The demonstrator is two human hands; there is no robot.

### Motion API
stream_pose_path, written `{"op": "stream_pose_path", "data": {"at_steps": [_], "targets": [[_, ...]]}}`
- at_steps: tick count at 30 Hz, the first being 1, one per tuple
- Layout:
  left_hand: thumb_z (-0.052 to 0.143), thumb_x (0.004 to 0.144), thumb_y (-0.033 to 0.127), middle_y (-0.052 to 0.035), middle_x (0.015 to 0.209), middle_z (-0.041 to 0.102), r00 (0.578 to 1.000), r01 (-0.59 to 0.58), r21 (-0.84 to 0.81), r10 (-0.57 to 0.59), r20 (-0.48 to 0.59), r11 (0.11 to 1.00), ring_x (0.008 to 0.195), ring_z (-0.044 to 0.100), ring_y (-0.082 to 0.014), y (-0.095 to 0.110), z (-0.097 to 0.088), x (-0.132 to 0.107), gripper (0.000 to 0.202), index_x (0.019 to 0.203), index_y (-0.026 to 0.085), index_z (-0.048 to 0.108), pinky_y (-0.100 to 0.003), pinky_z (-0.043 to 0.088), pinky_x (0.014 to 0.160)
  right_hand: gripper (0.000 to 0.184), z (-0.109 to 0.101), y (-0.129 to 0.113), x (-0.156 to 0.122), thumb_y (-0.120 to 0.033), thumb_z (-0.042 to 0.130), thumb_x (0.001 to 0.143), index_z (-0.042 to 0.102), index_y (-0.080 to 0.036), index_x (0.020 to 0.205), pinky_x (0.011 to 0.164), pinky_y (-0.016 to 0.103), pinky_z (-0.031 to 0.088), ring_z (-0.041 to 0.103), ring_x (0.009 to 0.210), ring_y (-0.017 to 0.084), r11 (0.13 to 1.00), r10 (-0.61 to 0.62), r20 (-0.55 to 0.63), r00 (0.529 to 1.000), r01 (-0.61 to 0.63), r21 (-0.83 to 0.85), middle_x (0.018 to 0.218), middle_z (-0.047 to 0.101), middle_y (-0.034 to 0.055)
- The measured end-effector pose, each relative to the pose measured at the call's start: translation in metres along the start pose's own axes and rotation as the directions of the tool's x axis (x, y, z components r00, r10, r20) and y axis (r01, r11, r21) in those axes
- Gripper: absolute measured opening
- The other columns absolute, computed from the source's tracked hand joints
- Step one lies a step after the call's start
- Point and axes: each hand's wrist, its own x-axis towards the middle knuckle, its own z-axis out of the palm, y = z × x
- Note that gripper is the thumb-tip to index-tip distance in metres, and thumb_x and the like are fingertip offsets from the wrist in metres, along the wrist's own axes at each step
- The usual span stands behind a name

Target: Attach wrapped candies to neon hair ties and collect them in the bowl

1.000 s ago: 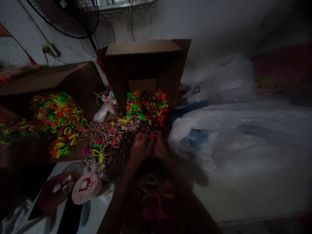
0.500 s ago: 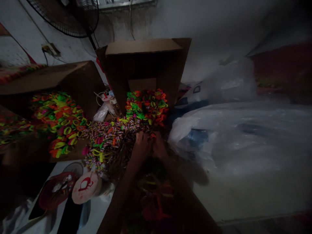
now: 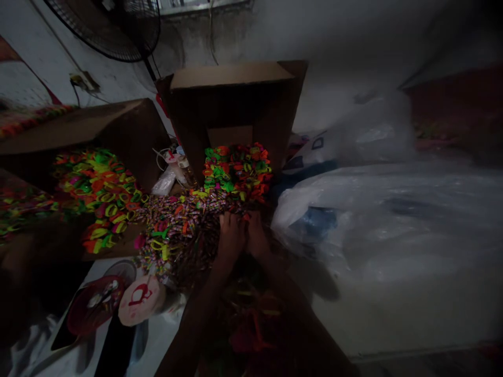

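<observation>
1. Orange piece (image 3: 246,215): sits at the near edge of the pile of striped sticks (image 3: 176,230), between the fingertips of both hands, just in front of the cardboard box (image 3: 231,99) of neon rings (image 3: 236,170).
2. Left hand (image 3: 231,236): fingers curled in on the piece. It is now pressed against the right hand; a second ago a small gap showed.
3. Right hand (image 3: 257,238): also clenched on the piece, though the dim light makes the grip hard to confirm.
4. The piece is in the same spot as one second ago; pile, box and plastic bags (image 3: 373,209) are unmoved.
5. Reading: the same small piece is being handled in place, not swapped.
</observation>
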Motion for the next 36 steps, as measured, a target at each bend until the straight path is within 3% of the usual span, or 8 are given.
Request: {"op": "stream_pose_path", "data": {"at_steps": [10,16,18,21,26,27,31,36], "targets": [[0.051,0.09,0.016,-0.009,0.087,0.058,0.999,0.047,-0.036,-0.046,0.02,0.998,0.091,0.052,-0.025,0.003,-0.002,0.004,0.013,0.08,0.019,0.058,-0.04,0.045,0.085,0.049,0.008,0.01,0.0,-0.013,0.044,0.083,0.043,-0.018,0.131,0.108,0.046,0.039,0.049,0.123,0.026,0.996,0.014,-0.04,0.999,-0.01,0.092,0.128,0.051,0.0154],[0.062,0.085,0.04,-0.0053,0.093,0.071,0.933,0.36,-0.299,-0.333,0.136,0.884,0.091,0.061,-0.0223,-0.005,-0.07,0.031,0.024,0.091,0.018,0.07,-0.035,0.047,0.088,0.046,-0.002,0.011,0.007,-0.019,0.04,0.084,0.043,-0.015,0.129,0.106,0.042,0.041,0.052,0.118,0.023,0.978,0.096,-0.136,0.986,-0.068,0.196,0.127,0.054,0.0138],[0.062,0.084,0.048,-0.0031,0.093,0.073,0.841,0.431,-0.397,-0.2,0.503,0.81,0.09,0.065,-0.0211,-0.006,-0.1,0.035,0.034,0.096,0.018,0.073,-0.031,0.05,0.084,0.038,-0.005,0.01,0.007,-0.019,0.036,0.086,0.051,-0.016,0.121,0.104,0.04,0.042,0.055,0.113,0.023,0.988,0.147,-0.129,0.981,-0.14,0.062,0.119,0.06,0.0125],[0.066,0.079,0.052,-0.0008,0.094,0.075,0.56,0.491,-0.372,0.042,0.828,0.788,0.09,0.066,-0.02,-0.009,-0.123,0.034,0.038,0.097,0.019,0.074,-0.025,0.051,0.078,0.029,-0.008,0.007,0.004,-0.028,0.046,0.088,0.059,-0.017,0.112,0.102,0.042,0.041,0.052,0.119,0.029,0.956,0.187,-0.092,0.978,-0.203,-0.212,0.119,0.061,0.0161],[0.046,0.092,0.048,-0.0042,0.083,0.074,0.649,0.304,0.023,-0.225,0.726,0.952,0.08,0.066,-0.0199,-0.024,-0.081,0.021,0.043,0.084,0.017,0.074,-0.024,0.049,0.071,0.033,-0.011,-0.001,-0.004,-0.031,0.053,0.088,0.062,-0.012,0.113,0.086,0.041,0.048,0.062,0.104,0.032,0.818,0.325,0.115,0.939,-0.218,-0.532,0.113,0.064,0.0225],[0.046,0.093,0.04,-0.0069,0.089,0.074,0.625,0.249,0.177,-0.297,0.721,0.952,0.085,0.067,-0.0211,-0.026,-0.068,0.017,0.036,0.089,0.018,0.074,-0.025,0.049,0.074,0.031,-0.011,0.0,-0.004,-0.028,0.052,0.089,0.063,-0.012,0.112,0.086,0.04,0.048,0.064,0.101,0.03,0.816,0.337,0.151,0.929,-0.208,-0.539,0.109,0.066,0.0212],[0.05,0.087,0.021,-0.0147,0.1,0.074,0.534,0.188,0.354,-0.398,0.746,0.916,0.094,0.07,-0.0233,-0.03,-0.031,0.001,0.026,0.095,0.017,0.074,-0.027,0.05,0.08,0.031,-0.005,0.009,0.001,-0.017,0.047,0.088,0.063,-0.017,0.114,0.094,0.037,0.046,0.064,0.104,0.024,0.933,0.235,0.149,0.96,-0.18,-0.313,0.11,0.069,0.0141],[0.05,0.087,0.023,-0.0156,0.105,0.073,0.575,0.22,0.339,-0.402,0.712,0.915,0.095,0.07,-0.0239,-0.035,-0.022,-0.001,0.031,0.108,0.017,0.071,-0.03,0.051,0.083,0.037,0.003,0.024,0.01,-0.014,0.046,0.082,0.063,-0.02,0.114,0.098,0.037,0.047,0.062,0.106,0.021,0.994,0.073,0.07,0.995,-0.078,0.073,0.113,0.068,0.0084]]}}
